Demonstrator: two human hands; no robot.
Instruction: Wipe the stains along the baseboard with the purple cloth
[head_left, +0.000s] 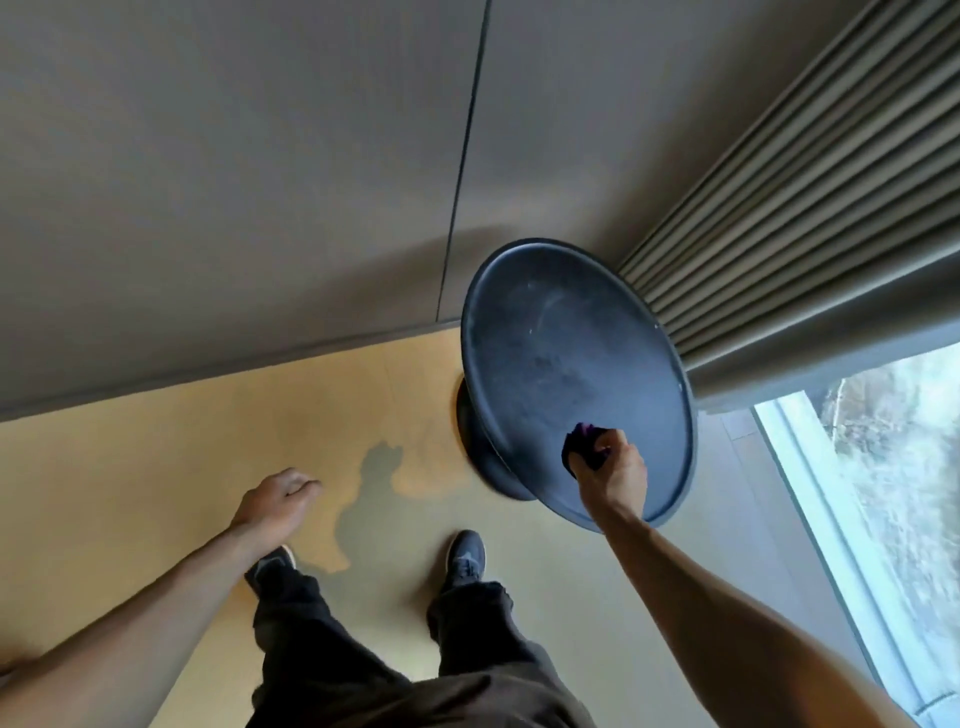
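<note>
Your right hand (615, 475) is clenched around the bunched purple cloth (584, 448), fingers wrapped tight, only a dark wad with a purple edge poking out past the knuckles. That hand and cloth sit over the near part of the round dark side table (550, 338); can't tell if the cloth is touching the top or just above it. The tabletop is a dished disc with a raised rim, smudgy and dusty across the middle, on a dark pedestal base (480, 452) resting on the floor. Your left hand (278, 501) hangs free above the tan floor (130, 478), fingers loosely curled, nothing in it. The baseboard (208, 369) runs as a dark grey strip along the foot of the grey panelled wall (234, 182), left of the table and well apart from the cloth. Stains on it are too faint to make out. Pleated grey curtain (779, 249) hangs right behind the table, window (893, 467) to its right. Your dark shoes (466, 558) and dark trousers (374, 649) are below, feet apart, facing the wall.
</note>
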